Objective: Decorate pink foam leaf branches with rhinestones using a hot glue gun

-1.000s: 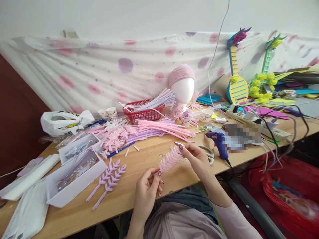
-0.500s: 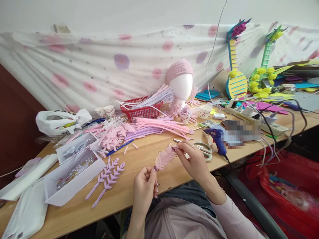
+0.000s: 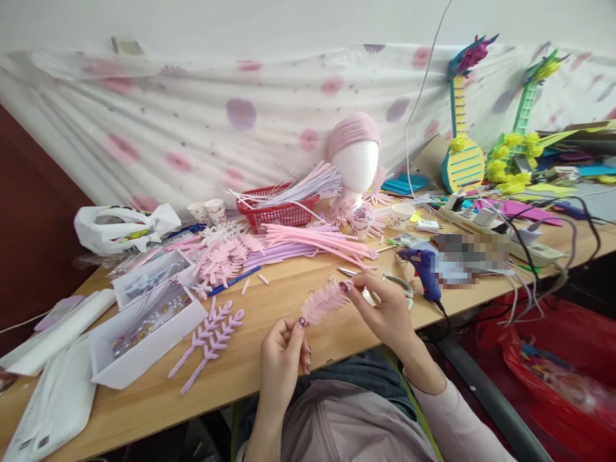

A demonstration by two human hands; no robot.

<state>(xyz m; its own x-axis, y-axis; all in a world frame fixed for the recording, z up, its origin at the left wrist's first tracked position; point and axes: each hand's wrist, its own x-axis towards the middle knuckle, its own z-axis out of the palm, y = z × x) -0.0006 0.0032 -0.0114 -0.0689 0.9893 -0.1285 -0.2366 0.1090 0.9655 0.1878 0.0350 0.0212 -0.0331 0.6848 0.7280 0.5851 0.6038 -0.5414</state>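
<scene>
Between my hands, over the table's front edge, is a pink feather-shaped leaf of pipe cleaners. My left hand pinches its lower left end between thumb and fingers. The upper right end is gripped in the fingertips of my right hand. Behind my right hand lie scissors, partly covered by it. Two lilac pipe-cleaner sprigs rest on the table to the left. Beyond them is a heap of similar pink leaves, with a blue pen along its near side.
White boxes of beads stand at left. Pink and lilac pipe cleaners lie before a red basket and a white foam head. At right are a blue glue gun, a power strip and tangled cables.
The whole view has shifted slightly, so things appear a little farther right. My right hand has drawn slightly away from my left, and the pink leaf lies a bit flatter between them.
</scene>
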